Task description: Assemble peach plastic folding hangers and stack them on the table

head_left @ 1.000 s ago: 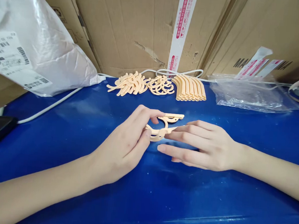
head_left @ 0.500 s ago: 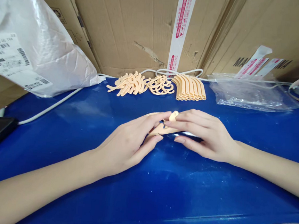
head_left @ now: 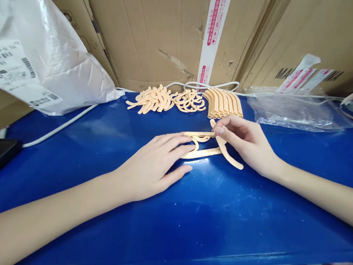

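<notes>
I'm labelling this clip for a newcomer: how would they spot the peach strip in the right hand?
On the blue table, before the cardboard boxes, find the right hand. It pinches one curved peach strip meeting the flat pieces under the left hand. Unlike the piles behind, it is single and gripped.

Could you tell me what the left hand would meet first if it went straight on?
The left hand touches the peach plastic pieces with its fingertips; just beyond, probably, comes the right hand pinching a curved strip.

White plastic bag (head_left: 48, 47) with labels at left; cardboard boxes (head_left: 160, 32) behind; white cable (head_left: 59, 125) on blue table (head_left: 187, 224); clear bag (head_left: 292, 111) at right.
</notes>
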A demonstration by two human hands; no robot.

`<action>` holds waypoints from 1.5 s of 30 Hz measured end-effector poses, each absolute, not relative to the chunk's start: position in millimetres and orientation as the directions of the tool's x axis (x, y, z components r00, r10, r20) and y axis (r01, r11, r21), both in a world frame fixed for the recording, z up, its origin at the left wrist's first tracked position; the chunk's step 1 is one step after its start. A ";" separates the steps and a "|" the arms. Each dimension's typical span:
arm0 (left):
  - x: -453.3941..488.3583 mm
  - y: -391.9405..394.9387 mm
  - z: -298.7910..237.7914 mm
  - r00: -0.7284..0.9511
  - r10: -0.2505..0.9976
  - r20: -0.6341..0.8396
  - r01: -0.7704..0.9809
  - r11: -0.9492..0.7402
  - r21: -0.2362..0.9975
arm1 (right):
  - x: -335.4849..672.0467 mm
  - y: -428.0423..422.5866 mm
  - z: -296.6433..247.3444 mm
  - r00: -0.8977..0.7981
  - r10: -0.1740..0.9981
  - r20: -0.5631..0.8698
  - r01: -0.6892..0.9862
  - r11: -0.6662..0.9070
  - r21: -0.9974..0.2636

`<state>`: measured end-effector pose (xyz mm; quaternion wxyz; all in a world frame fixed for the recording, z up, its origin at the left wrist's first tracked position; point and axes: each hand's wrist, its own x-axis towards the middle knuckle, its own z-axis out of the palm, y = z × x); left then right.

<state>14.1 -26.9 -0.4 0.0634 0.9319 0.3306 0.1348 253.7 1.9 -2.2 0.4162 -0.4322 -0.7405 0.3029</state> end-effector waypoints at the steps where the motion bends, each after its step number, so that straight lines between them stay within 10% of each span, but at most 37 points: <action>1: 13.8 -27.0 -0.4 0.744 0.633 0.215 0.600 -0.774 0.202 | 253.9 1.3 -2.4 -0.306 0.886 0.349 0.403 0.452 -0.795; 25: 13.6 -26.6 1.2 0.590 0.745 0.311 0.792 -0.609 -0.044 | 256.4 -2.0 -2.7 -0.440 0.837 0.324 0.348 0.492 -0.798; 31: 11.8 -22.0 -1.1 0.658 0.698 0.284 0.712 -0.699 0.069 | 257.0 3.0 -10.4 -0.408 0.843 0.350 0.302 0.486 -0.820; 45: 10.9 -15.5 -3.7 0.639 0.739 0.213 0.665 -0.670 0.331 | 251.5 -12.5 -3.7 -0.553 0.760 0.341 0.647 0.650 -0.399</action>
